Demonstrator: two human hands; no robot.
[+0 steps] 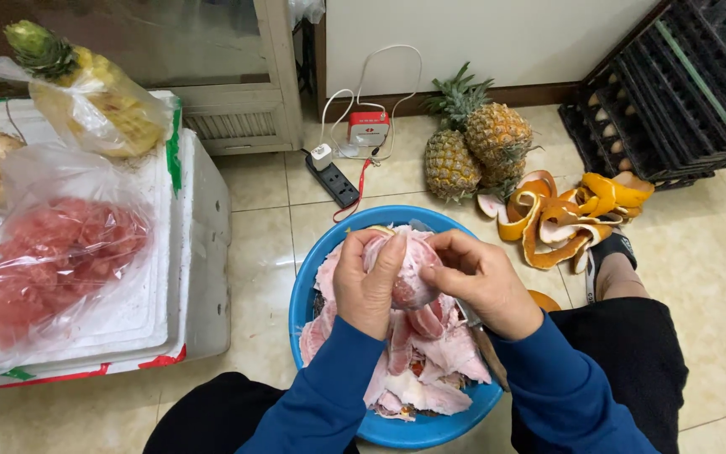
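A peeled pink pomelo [409, 273] is held over a blue basin [313, 277] of pith scraps. It is gripped by the left hand [369, 282], fingers curled around its near side, thumb raised along it. The right hand [482, 282] is pressed against its right side, fingertips pinched on the membrane. At left, a clear bag of pink flesh [52, 261] is laid on a white foam box [199, 252], with a bagged pineapple [94, 92] behind. Orange peels [560, 214] and two pineapples [472, 143] are seen beyond the basin.
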